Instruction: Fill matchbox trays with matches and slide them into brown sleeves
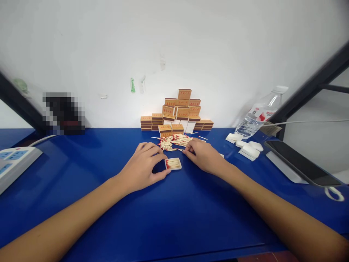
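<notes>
A small white matchbox tray (178, 168), partly filled with red-tipped matches (173, 163), lies on the blue table. My left hand (145, 163) grips the tray's left end between thumb and fingers. Just beyond it spreads a loose heap of matches (181, 139) with red heads. My right hand (203, 154) is at the heap's near right side, thumb and fingertips pinched together. A single match (180, 149) sticks out from that pinch toward the left.
Stacked matchboxes (182, 112) stand against the wall behind the heap. To the right are white blocks (248, 151), a leaning water bottle (257, 112) and a propped phone (301, 162). A power strip (19, 163) lies at the left; a blurred dark object (64, 113) stands behind it.
</notes>
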{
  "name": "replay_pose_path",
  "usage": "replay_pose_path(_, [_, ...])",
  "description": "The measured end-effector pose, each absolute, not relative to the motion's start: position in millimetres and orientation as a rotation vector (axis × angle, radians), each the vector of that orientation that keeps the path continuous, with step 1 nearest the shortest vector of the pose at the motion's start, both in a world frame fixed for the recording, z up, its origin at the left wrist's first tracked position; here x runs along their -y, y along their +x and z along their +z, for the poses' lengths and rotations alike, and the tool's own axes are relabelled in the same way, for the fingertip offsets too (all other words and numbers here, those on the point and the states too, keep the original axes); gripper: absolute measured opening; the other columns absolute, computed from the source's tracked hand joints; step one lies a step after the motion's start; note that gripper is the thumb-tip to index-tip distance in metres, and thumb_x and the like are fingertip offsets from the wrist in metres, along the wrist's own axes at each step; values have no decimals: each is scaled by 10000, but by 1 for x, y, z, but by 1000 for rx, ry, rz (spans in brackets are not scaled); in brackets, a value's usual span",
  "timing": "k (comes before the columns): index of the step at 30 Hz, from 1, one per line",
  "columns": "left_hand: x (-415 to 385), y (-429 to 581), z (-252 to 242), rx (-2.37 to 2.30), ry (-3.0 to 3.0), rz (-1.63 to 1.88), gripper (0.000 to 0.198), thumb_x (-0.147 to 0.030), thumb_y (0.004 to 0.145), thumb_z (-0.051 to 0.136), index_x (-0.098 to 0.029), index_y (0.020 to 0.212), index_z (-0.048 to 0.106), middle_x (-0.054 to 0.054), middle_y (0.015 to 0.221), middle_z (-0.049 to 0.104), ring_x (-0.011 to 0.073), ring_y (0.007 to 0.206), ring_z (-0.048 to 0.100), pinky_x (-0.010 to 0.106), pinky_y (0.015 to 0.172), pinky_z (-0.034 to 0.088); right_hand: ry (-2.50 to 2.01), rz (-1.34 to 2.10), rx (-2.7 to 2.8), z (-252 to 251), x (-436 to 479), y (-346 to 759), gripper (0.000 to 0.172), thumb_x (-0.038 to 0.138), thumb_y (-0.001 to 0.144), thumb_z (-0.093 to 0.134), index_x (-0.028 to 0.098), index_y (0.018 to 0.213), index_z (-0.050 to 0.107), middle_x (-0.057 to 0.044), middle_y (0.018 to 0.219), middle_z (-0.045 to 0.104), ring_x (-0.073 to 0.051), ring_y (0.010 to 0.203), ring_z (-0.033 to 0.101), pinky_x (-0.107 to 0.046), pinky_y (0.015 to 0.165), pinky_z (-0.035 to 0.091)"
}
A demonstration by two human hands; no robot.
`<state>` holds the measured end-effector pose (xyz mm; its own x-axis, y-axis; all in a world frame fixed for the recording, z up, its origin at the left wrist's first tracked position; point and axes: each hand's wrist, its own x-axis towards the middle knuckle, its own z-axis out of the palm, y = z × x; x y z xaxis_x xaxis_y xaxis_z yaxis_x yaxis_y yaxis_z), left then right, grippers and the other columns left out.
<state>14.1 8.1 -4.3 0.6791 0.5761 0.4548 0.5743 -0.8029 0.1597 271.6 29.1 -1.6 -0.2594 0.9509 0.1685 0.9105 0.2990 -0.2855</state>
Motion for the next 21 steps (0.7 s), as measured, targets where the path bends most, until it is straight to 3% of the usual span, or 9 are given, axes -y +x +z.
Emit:
replay_pose_path(9, [-10, 14, -7, -1020, 2814, 736, 264, -420, 939, 715, -215, 1106, 721, 69, 1082, 720, 279, 1104, 613, 471, 975, 460, -1097, 307, 2445, 9, -15, 270, 101, 217, 1036, 572, 208, 940, 601, -53, 973, 619, -186, 849, 592, -309, 749, 457])
replay_pose_path(14, [-10, 13, -5, -1000, 2814, 736, 250, -399, 938, 716, -205, 1096, 713, 67, 1077, 715, 274, 1102, 611, 461, 979, 461, -1085, 346, 2541, 4, -12, 263, 103, 194, 1037, 568, 202, 954, 627, -57, 1004, 618, -179, 838, 601, -307, 738, 461])
replay_pose_path(21, [-6, 18, -4, -859, 2806, 754, 247, -400, 921, 737, -219, 1088, 719, 47, 1083, 714, 249, 1091, 609, 439, 1004, 444, -1289, 128, 2354, -7, -31, 280, 55, 245, 1009, 632, 193, 1026, 624, -68, 1029, 618, -207, 874, 603, -345, 808, 471])
